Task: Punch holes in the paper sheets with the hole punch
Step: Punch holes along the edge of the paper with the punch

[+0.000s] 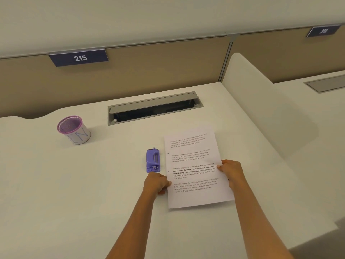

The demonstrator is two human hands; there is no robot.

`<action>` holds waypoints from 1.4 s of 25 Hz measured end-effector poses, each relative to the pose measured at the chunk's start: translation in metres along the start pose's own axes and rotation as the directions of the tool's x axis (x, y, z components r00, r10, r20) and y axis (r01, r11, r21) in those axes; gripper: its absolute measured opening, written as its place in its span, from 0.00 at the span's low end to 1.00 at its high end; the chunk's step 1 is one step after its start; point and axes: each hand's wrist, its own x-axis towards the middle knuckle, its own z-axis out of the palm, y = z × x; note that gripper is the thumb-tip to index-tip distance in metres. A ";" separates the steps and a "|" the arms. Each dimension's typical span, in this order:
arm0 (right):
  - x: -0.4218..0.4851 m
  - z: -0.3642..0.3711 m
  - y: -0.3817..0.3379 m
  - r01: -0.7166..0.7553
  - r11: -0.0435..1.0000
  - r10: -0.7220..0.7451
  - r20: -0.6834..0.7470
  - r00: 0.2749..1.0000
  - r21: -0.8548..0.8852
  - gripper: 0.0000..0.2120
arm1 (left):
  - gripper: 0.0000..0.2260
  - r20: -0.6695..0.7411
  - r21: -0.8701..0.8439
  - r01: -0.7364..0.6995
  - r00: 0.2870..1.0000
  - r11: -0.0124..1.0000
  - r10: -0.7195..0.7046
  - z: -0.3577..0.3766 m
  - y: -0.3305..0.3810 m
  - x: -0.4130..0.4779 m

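Paper sheets [196, 169]: two holes showing, gripped at both edges by left hand [155, 183] and right hand [230, 171], probably for squaring; hole punch [153, 160] just beyond left hand.

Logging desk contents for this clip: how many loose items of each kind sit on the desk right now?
Hole punch: 1
Printed paper stack, sheet count unclear, held by the left hand and right hand: 1
Pen cup: 1
Total: 3
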 end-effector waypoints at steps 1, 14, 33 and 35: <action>-0.002 -0.005 -0.001 0.002 1.000 -0.002 -0.004 1.000 0.016 0.14 | 0.05 0.020 -0.033 -0.010 1.000 0.999 0.011 0.001 0.002 -0.001; -0.021 -0.060 -0.035 0.041 0.994 -0.040 -0.017 0.999 0.103 0.13 | 0.05 0.042 -0.314 -0.182 0.978 0.932 0.206 0.020 0.065 0.001; 0.179 -0.127 -0.112 0.148 0.894 -0.242 -0.177 0.954 -0.424 0.16 | 0.05 -0.151 -0.246 -0.171 0.979 0.954 0.136 0.169 0.201 0.085; 0.183 -0.123 -0.112 0.157 0.853 -0.281 -0.185 0.942 -0.499 0.17 | 0.05 -0.164 -0.222 -0.162 0.978 0.962 0.127 0.175 0.205 0.086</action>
